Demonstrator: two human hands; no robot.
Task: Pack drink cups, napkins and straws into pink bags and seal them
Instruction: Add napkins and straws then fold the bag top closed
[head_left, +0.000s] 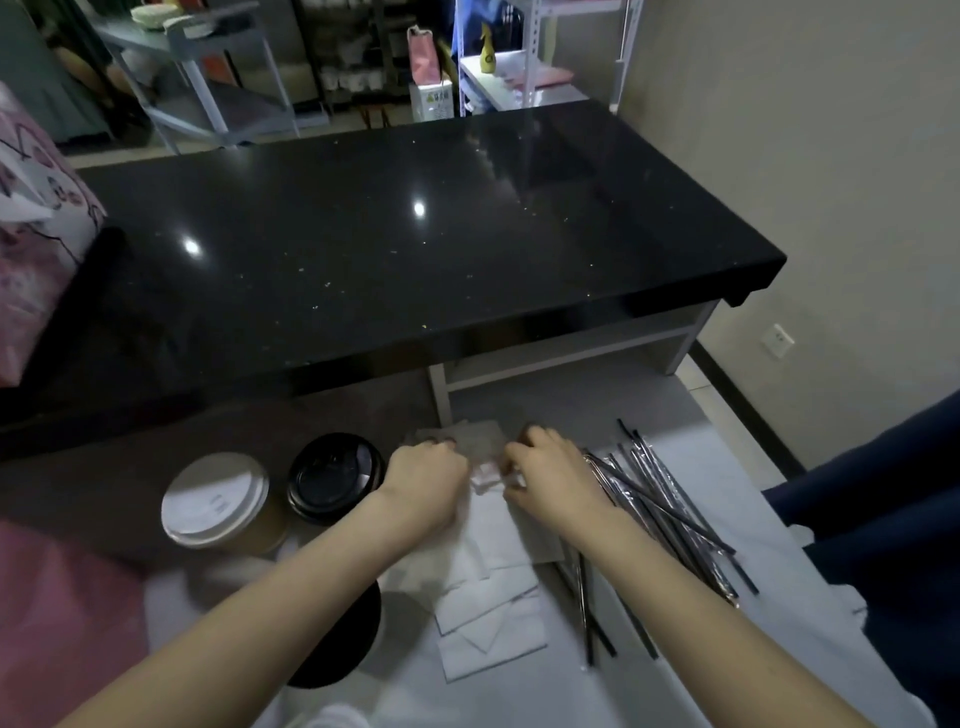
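- Your left hand (423, 475) and right hand (545, 475) sit close together over the napkins (488, 571), fingers curled onto a small piece at the far end of the stack; whether either truly grips it cannot be told
- Napkins lie fanned on the white surface (701, 649) between your forearms
- Wrapped straws (660, 514) lie scattered just right of your right hand
- White-lidded cup (218, 501) and black-lidded cup (332, 478) stand side by side, left of your left hand
- Pink bag (31, 244) sits at the far left, beside the black worktop (415, 234)
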